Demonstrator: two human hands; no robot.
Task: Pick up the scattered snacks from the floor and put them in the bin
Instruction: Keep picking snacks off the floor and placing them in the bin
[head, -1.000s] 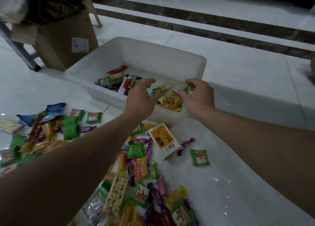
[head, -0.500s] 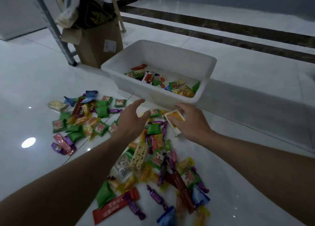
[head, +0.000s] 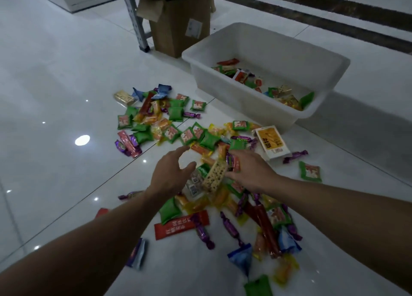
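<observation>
Reaching left hand [head: 170, 176], right hand [head: 250, 170] (open-fingered) into snacks [head: 209, 139].

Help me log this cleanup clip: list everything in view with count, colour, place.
white rectangular plastic bin: one, white, upper right on floor
wrapped snacks in the bin: several, mixed colours, along its near side
scattered wrapped snacks: dozens, green, orange, purple, red, blue, floor before the bin
white and orange carton: one, floor by the bin's near corner
brown cardboard box: one, brown, behind the bin's left end
glossy tiled floor: white, dark stripes top right
left hand: one, open above the pile
right hand: one, at the pile, wrappers by its fingers, grip unclear
</observation>
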